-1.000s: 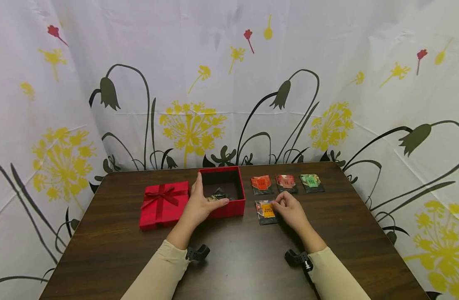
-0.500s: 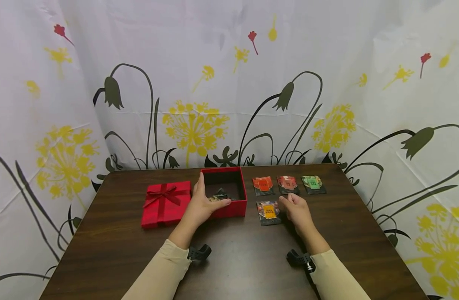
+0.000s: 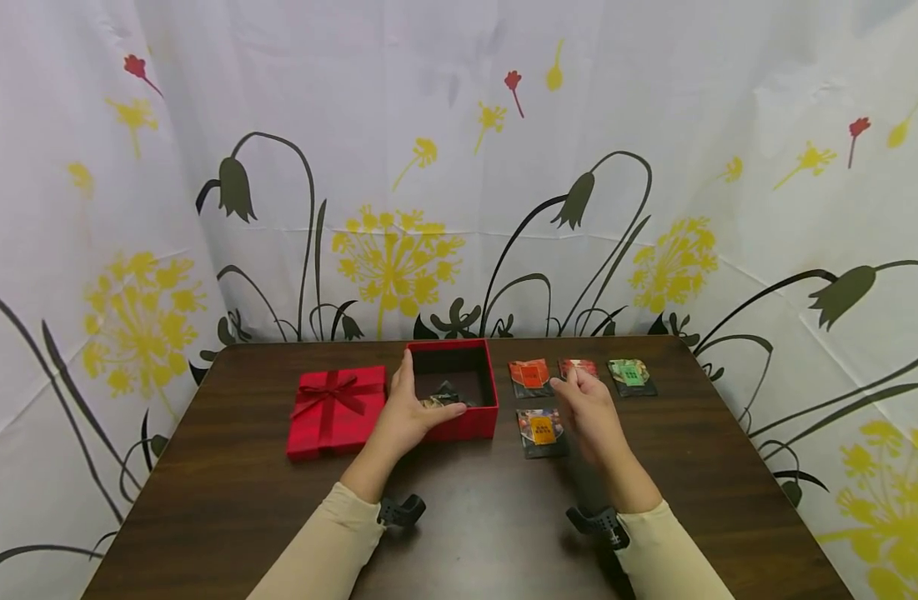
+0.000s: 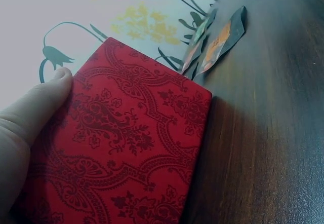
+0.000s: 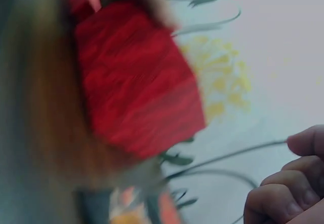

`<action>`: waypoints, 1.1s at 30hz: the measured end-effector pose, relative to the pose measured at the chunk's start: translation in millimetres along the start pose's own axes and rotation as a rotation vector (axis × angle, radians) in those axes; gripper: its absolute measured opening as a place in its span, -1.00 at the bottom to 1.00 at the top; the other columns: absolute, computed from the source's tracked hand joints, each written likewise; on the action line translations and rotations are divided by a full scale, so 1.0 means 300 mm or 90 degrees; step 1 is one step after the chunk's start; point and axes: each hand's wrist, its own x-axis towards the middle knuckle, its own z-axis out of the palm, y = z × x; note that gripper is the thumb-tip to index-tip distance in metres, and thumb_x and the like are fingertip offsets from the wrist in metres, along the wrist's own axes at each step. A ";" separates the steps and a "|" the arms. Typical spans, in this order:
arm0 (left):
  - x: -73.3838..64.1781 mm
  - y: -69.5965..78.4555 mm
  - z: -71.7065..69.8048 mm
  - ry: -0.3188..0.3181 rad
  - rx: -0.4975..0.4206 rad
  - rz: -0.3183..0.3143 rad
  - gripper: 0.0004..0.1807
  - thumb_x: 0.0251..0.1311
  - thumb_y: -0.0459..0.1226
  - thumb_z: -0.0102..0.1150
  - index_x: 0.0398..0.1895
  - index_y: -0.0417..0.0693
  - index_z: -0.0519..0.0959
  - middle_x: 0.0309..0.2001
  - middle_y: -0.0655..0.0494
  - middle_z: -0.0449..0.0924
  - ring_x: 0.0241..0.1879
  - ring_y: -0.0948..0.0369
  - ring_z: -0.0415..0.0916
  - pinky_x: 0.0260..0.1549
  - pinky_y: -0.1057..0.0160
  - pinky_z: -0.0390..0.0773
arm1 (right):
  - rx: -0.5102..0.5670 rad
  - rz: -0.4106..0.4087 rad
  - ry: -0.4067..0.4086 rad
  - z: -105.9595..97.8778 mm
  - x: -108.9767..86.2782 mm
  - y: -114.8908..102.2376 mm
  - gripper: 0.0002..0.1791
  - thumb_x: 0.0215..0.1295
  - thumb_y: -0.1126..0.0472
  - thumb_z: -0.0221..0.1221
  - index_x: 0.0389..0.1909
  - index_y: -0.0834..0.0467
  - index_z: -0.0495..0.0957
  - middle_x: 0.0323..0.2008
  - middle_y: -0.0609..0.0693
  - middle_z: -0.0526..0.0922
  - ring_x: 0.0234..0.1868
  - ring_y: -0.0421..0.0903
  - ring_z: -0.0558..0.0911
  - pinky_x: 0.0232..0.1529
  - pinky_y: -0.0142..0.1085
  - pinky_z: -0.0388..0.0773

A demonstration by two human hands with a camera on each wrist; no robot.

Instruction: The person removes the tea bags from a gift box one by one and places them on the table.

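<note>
My left hand [image 3: 408,417] holds the open red gift box [image 3: 469,427] at its near left corner, with the thumb [image 4: 43,102] over the near rim. Inside the box, a few dark sachets [image 3: 445,395] lie partly hidden by that thumb. Over the table on the right is my right hand [image 3: 597,421], its fingers curled and nothing seen in them. Just left of it lies a black sachet with a yellow-orange label [image 3: 543,432]. Behind are sachets with an orange label [image 3: 530,377], a red one [image 3: 579,367], partly covered by the hand, and a green one [image 3: 633,377].
A red lid with a ribbon bow [image 3: 337,412] lies left of the box. The dark wooden table [image 3: 489,517] ends at the back against a white flowered curtain [image 3: 428,108].
My right hand has left the yellow-orange-labelled sachet, moving slightly right and then up toward the red-labelled one. The left hand stays on the box. The head view has shifted slightly.
</note>
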 end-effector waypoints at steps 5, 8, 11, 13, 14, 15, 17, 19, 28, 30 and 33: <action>-0.003 -0.003 0.004 0.001 -0.002 -0.002 0.59 0.00 0.20 0.70 0.83 0.33 -0.39 0.80 -0.08 -0.24 0.75 -0.20 -0.09 0.55 -0.43 0.28 | 0.022 -0.007 -0.075 0.074 0.004 -0.102 -0.54 0.68 0.17 0.18 -0.46 0.06 0.20 -0.68 -0.20 0.13 -0.71 -0.23 0.04 -0.64 -0.30 -0.07; -0.004 -0.005 0.005 -0.001 0.000 -0.001 0.60 0.01 0.21 0.70 0.82 0.33 -0.39 0.80 -0.09 -0.25 0.75 -0.21 -0.10 0.55 -0.42 0.28 | 0.007 0.008 -0.130 0.118 0.003 -0.146 -0.60 0.68 0.19 0.16 -0.41 0.06 0.23 -0.67 -0.19 0.14 -0.70 -0.22 0.04 -0.64 -0.32 -0.05; -0.002 -0.005 0.005 0.002 0.004 0.001 0.59 0.01 0.21 0.69 0.83 0.32 -0.39 0.80 -0.09 -0.24 0.75 -0.21 -0.10 0.56 -0.42 0.27 | -0.051 0.041 -0.184 0.155 0.021 -0.164 -0.65 0.68 0.17 0.18 -0.35 0.07 0.27 -0.64 -0.18 0.18 -0.69 -0.21 0.11 -0.62 -0.34 0.07; 0.001 -0.006 0.004 0.006 0.008 0.004 0.59 0.00 0.22 0.69 0.83 0.32 -0.39 0.80 -0.09 -0.23 0.75 -0.20 -0.09 0.57 -0.41 0.25 | -0.113 0.067 -0.212 0.180 0.040 -0.169 -0.70 0.67 0.12 0.20 -0.29 0.08 0.35 -0.62 -0.16 0.23 -0.67 -0.19 0.19 -0.59 -0.35 0.22; 0.001 -0.005 0.004 0.008 0.010 0.005 0.59 0.00 0.22 0.69 0.83 0.31 -0.39 0.80 -0.09 -0.23 0.75 -0.20 -0.09 0.57 -0.41 0.25 | -0.146 0.081 -0.227 0.194 0.049 -0.172 -0.72 0.66 0.08 0.21 -0.25 0.09 0.39 -0.60 -0.15 0.28 -0.64 -0.17 0.24 -0.56 -0.34 0.29; 0.002 -0.006 0.004 0.009 0.011 0.004 0.59 0.00 0.22 0.69 0.83 0.31 -0.38 0.80 -0.09 -0.23 0.75 -0.20 -0.08 0.57 -0.41 0.25 | -0.179 0.092 -0.240 0.209 0.059 -0.175 -0.74 0.65 0.04 0.23 -0.20 0.09 0.42 -0.58 -0.13 0.32 -0.62 -0.15 0.29 -0.55 -0.33 0.34; 0.001 -0.007 0.004 0.010 0.019 0.000 0.59 0.00 0.23 0.68 0.83 0.30 -0.39 0.80 -0.09 -0.22 0.74 -0.21 -0.05 0.57 -0.41 0.25 | -0.236 0.108 -0.270 0.237 0.078 -0.180 -0.72 0.62 -0.02 0.25 -0.14 0.10 0.48 -0.53 -0.08 0.40 -0.56 -0.09 0.37 -0.50 -0.29 0.42; -0.001 -0.007 0.004 0.009 0.022 -0.006 0.60 0.00 0.24 0.67 0.83 0.28 -0.39 0.80 -0.10 -0.22 0.73 -0.22 -0.03 0.56 -0.42 0.26 | -0.279 0.121 -0.296 0.266 0.096 -0.187 -0.71 0.60 -0.05 0.26 -0.12 0.10 0.51 -0.48 -0.03 0.46 -0.51 -0.05 0.43 -0.46 -0.27 0.47; 0.001 -0.006 0.005 0.009 0.014 -0.001 0.63 -0.02 0.26 0.68 0.83 0.26 -0.41 0.80 -0.13 -0.22 0.74 -0.23 -0.05 0.55 -0.41 0.28 | -0.488 0.185 -0.401 0.362 0.184 -0.255 -0.66 0.49 0.00 0.38 -0.21 0.24 0.67 -0.30 0.12 0.70 -0.27 0.11 0.71 -0.12 -0.07 0.76; 0.002 -0.006 0.005 0.011 0.016 -0.002 0.64 -0.04 0.28 0.68 0.83 0.27 -0.41 0.80 -0.12 -0.22 0.74 -0.23 -0.04 0.55 -0.41 0.29 | -0.539 0.203 -0.427 0.376 0.202 -0.272 -0.66 0.47 0.01 0.39 -0.21 0.27 0.69 -0.27 0.13 0.74 -0.22 0.14 0.76 -0.11 -0.10 0.78; 0.005 -0.003 0.003 0.009 0.017 -0.007 0.64 -0.06 0.30 0.68 0.82 0.30 -0.41 0.80 -0.11 -0.22 0.74 -0.22 -0.05 0.55 -0.40 0.29 | -0.611 0.227 -0.453 0.398 0.229 -0.296 -0.69 0.45 0.03 0.41 -0.21 0.25 0.75 -0.24 0.13 0.80 -0.22 0.13 0.80 -0.11 -0.11 0.80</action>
